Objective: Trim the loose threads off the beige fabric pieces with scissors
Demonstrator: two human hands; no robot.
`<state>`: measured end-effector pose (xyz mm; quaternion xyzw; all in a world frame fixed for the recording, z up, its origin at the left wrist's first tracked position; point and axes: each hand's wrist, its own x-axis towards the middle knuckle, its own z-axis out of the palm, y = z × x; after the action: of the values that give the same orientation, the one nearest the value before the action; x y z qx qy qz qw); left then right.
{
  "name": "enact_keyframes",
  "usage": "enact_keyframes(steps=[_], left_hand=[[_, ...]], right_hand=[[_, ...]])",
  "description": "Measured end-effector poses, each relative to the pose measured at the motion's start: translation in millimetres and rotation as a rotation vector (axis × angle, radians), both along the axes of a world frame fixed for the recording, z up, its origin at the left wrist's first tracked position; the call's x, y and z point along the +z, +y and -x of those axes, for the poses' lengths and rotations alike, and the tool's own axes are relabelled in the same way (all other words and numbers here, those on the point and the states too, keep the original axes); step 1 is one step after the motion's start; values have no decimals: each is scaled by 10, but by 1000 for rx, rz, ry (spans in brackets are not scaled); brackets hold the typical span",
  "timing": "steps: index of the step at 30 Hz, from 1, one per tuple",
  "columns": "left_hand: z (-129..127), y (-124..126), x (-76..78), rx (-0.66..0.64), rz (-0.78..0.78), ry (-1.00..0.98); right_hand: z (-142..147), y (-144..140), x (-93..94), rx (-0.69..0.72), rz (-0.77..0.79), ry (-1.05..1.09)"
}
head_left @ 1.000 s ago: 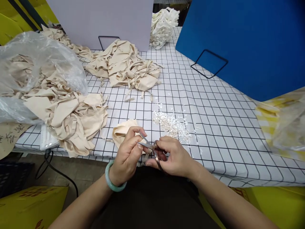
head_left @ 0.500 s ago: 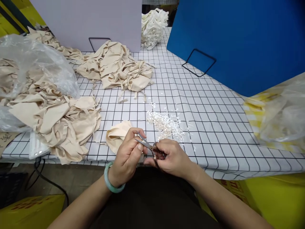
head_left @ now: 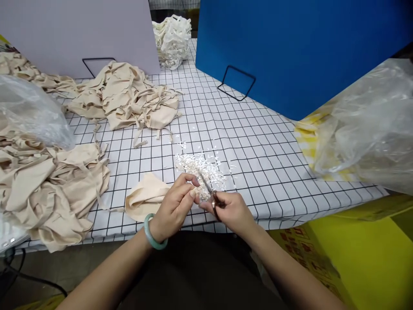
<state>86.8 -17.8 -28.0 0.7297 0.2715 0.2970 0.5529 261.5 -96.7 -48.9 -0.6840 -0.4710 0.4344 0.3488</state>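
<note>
"While the fingers of the right hand (head_left: pixel 234 211) clamp the scissors (head_left: pixel 214 202), what's the risk?"
"A slip could nick the left hand (head_left: pixel 172 211), fingertips together, contents unclear. Cloth (head_left: pixel 143 197) lies beside it on the worktop (head_left: pixel 267 150)."

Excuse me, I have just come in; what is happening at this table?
A person's right hand holds scissors, blades pointing away from the body. The left hand is close beside them, thumb and fingers drawn together; whether they pinch something is unclear. A cream cloth piece lies next to the left hand, on the checked tablecloth. Small pale scraps are scattered just beyond the hands, and a beige cloth heap lies farther left.
</note>
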Motion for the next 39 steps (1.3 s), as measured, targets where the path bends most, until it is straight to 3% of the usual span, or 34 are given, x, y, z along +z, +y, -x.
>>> enact_keyframes(steps=[2,6,9,13,16,20,22,24,26,29,31,32,35,39], left_hand=[[0,23,-19,-5,117,10],[45,73,-1,-111,414,-37],[60,58,10,-160,500,-63],[41,-5,61,-206,239,-54],[180,50,304,-191,-31,-3],[733,240,829,153,-266,73],[1021,292,925,324,-348,117],[1201,287,784,399,-344,194],[1255,237,451,403,-273,299],[1198,133,-81,379,-248,453],[1155,103,-253,330,-233,449],[1146,121,-266,289,-202,426],[1133,389,-40,229,-114,377],[982,1273,673,389,-166,234]], right_hand=[[-19,35,31,-37,98,139],[19,121,99,152,208,428],[92,145,103,258,257,543],[92,132,79,362,349,595],[-63,166,88,288,301,575],[-259,283,145,-45,11,311],[-186,338,156,-54,-71,171],[45,388,128,43,-72,78],[386,448,60,149,-91,-11],[897,571,-80,261,-246,-122],[1118,670,-140,342,-318,-145],[1178,729,-143,382,-328,-145],[1186,1019,15,441,-302,-27],[994,1853,683,296,-371,137]])
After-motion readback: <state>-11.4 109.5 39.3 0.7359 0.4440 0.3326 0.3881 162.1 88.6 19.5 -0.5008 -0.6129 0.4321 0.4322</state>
